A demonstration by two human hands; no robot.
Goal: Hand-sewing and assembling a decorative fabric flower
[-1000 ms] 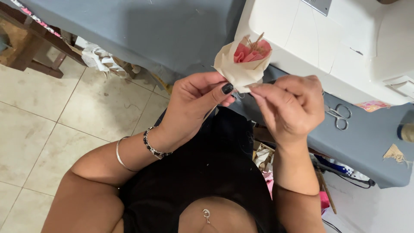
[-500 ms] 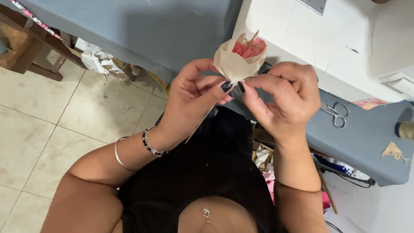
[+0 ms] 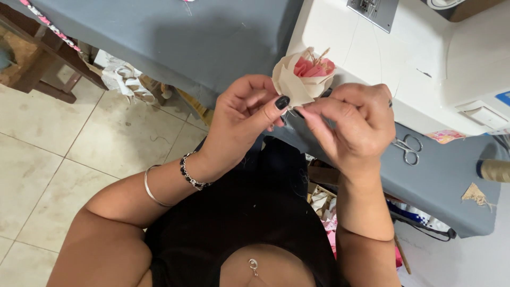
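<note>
- Both hands meet under a cream fabric flower (image 3: 303, 79) with a pink centre, held above the grey table (image 3: 175, 37).
- Left hand (image 3: 247, 111) pinches its base; right hand (image 3: 350, 119) pinches there too.
- Small scissors (image 3: 408, 149) lie on the table.

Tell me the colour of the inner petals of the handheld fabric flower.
Pink, inside cream outer petals of the fabric flower; head view.

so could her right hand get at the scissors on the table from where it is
Probably yes. The scissors lie in the open on the grey table just beside the right hand, with nothing between them. But that hand is pinching the base of the fabric flower together with the left hand, so it would have to let go first.
</note>
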